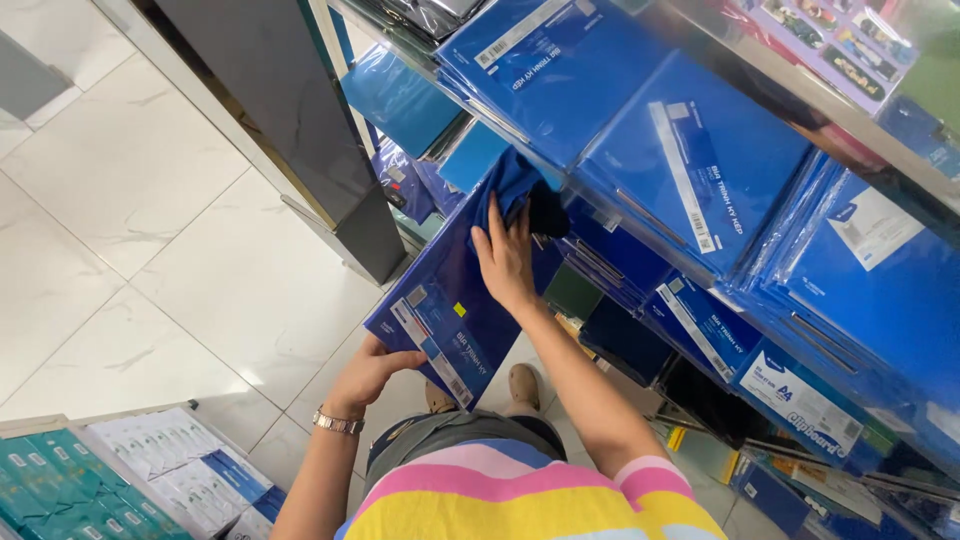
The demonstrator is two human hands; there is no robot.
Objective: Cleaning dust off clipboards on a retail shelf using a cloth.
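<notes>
My left hand [370,373], with a watch on its wrist, grips the lower edge of a blue plastic-wrapped folder [450,300] and holds it tilted out from the shelf. On the folder's upper face my right hand [505,262] presses a dark blue cloth [518,195], fingers closed on the bunched fabric. The folder has a white label strip and a small yellow sticker. Its top end reaches in among the other blue folders on the rack.
Slanted shelves [800,90] on the right carry several blue wrapped folders [690,165] and clipboards [800,400]. A dark pillar [300,130] stands on the white tiled floor [150,220]. Boxes of green and white packets [130,470] sit at lower left. My feet show below.
</notes>
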